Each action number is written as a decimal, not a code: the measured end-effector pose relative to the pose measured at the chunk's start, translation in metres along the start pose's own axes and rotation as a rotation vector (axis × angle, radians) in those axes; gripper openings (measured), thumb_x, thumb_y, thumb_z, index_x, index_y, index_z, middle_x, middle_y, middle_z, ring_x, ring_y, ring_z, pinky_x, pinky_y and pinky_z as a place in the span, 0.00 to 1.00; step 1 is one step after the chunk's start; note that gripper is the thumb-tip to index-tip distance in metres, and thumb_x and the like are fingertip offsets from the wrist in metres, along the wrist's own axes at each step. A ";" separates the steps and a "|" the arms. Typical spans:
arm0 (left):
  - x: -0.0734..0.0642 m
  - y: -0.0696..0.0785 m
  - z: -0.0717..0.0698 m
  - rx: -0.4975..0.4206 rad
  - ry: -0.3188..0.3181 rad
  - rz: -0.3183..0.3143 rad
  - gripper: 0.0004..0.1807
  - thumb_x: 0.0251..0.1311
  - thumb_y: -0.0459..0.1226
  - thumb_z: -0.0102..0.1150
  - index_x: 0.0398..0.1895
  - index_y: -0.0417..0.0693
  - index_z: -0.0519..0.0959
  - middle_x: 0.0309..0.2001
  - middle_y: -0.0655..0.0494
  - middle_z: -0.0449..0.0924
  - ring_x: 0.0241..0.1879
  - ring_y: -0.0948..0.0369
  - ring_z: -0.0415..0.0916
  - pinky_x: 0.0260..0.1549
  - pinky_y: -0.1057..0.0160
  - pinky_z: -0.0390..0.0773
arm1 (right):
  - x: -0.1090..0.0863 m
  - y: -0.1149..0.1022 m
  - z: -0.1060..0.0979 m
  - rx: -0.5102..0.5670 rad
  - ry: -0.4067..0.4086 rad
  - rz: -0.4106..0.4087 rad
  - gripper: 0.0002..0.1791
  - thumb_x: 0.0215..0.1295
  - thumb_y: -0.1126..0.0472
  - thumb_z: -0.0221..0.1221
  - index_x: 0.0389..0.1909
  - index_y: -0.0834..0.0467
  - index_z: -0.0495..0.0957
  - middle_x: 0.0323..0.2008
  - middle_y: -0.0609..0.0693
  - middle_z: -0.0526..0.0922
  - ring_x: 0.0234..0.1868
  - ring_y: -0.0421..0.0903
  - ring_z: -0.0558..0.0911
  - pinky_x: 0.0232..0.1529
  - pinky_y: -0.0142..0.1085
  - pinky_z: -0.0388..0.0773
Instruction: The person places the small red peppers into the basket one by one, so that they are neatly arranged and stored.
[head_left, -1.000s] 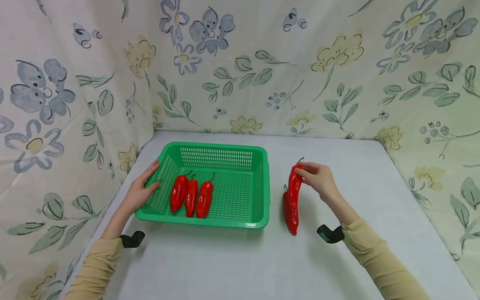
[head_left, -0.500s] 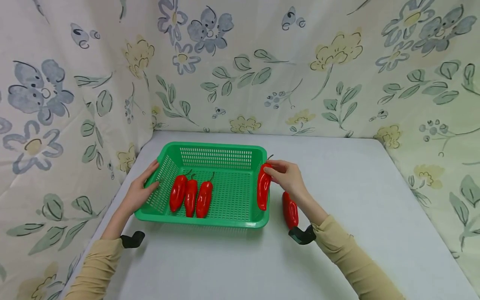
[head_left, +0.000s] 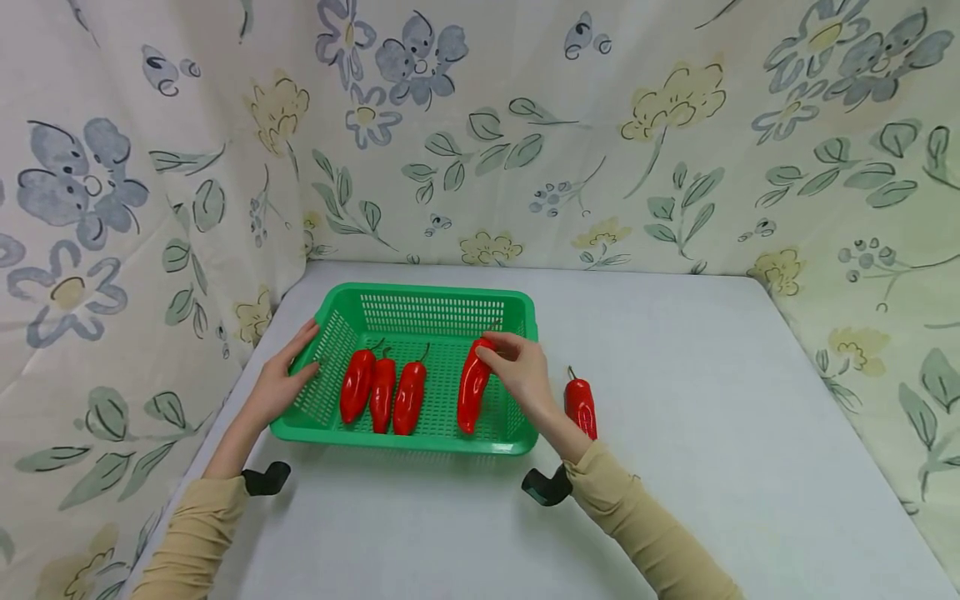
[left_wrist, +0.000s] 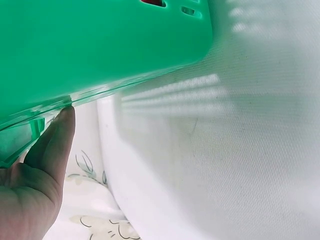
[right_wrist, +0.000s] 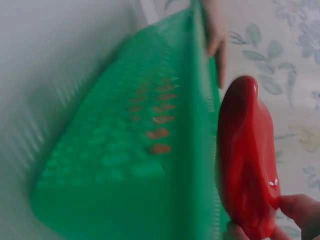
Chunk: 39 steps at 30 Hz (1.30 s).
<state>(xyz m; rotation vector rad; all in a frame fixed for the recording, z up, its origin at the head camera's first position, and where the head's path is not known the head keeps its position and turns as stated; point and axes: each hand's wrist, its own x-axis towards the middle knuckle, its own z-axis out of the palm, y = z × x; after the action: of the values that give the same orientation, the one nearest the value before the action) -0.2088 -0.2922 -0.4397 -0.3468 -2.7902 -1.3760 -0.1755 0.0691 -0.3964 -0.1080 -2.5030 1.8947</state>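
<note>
My right hand (head_left: 522, 373) pinches a red chili pepper (head_left: 472, 392) near its stem end. The pepper hangs tip down, overlapping the right half of the green plastic basket (head_left: 405, 443) in the head view. It looms large in the right wrist view, with fingertips (right_wrist: 299, 207) at its lower end. At the basket's left side, my left hand (head_left: 276, 387) grips the rim, thumb over the inner side. Inside, to the left, lie three more red peppers (head_left: 408, 400), side by side with stems pointing away. Another red pepper (head_left: 580, 404) lies on the table, partly hidden by the right forearm.
A white-covered table (head_left: 712, 375) carries the basket. Floral cloth (head_left: 480, 125) hangs behind and along both sides. A dark device (head_left: 546, 487) sits at the right wrist, and another dark device (head_left: 266, 479) at the left.
My right hand has carried the pepper leftward from above the table pepper, past the basket's right rim, to over its inside. The left hand and basket stay put.
</note>
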 end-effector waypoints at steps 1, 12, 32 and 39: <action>0.000 0.000 0.000 0.001 0.000 0.000 0.33 0.67 0.32 0.48 0.74 0.49 0.53 0.76 0.53 0.43 0.74 0.43 0.41 0.65 0.33 0.51 | -0.001 0.002 0.006 -0.013 0.026 -0.019 0.19 0.63 0.58 0.60 0.55 0.57 0.78 0.48 0.54 0.84 0.47 0.50 0.82 0.43 0.38 0.83; 0.000 0.000 0.000 0.013 0.000 0.004 0.33 0.67 0.33 0.48 0.74 0.50 0.53 0.76 0.54 0.43 0.74 0.42 0.41 0.64 0.32 0.51 | 0.001 0.019 0.051 -0.062 0.163 -0.109 0.16 0.62 0.62 0.60 0.51 0.61 0.80 0.42 0.55 0.85 0.42 0.50 0.82 0.32 0.35 0.82; -0.001 0.000 0.000 0.032 0.006 -0.004 0.33 0.67 0.34 0.48 0.75 0.51 0.52 0.76 0.51 0.43 0.73 0.39 0.43 0.62 0.30 0.53 | 0.020 0.024 0.081 -0.296 0.060 -0.085 0.16 0.61 0.65 0.60 0.50 0.65 0.79 0.43 0.59 0.85 0.33 0.50 0.83 0.28 0.32 0.80; 0.000 0.000 0.000 0.027 -0.006 0.004 0.33 0.68 0.34 0.48 0.75 0.51 0.51 0.77 0.53 0.42 0.73 0.39 0.43 0.61 0.30 0.53 | 0.021 0.022 0.082 -0.380 -0.009 0.013 0.19 0.61 0.65 0.61 0.53 0.63 0.79 0.49 0.58 0.83 0.46 0.53 0.82 0.35 0.33 0.80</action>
<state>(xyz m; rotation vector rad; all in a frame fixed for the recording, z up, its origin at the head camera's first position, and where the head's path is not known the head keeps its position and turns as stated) -0.2085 -0.2922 -0.4398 -0.3563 -2.8083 -1.3369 -0.1986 -0.0021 -0.4408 -0.1151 -2.8408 1.4005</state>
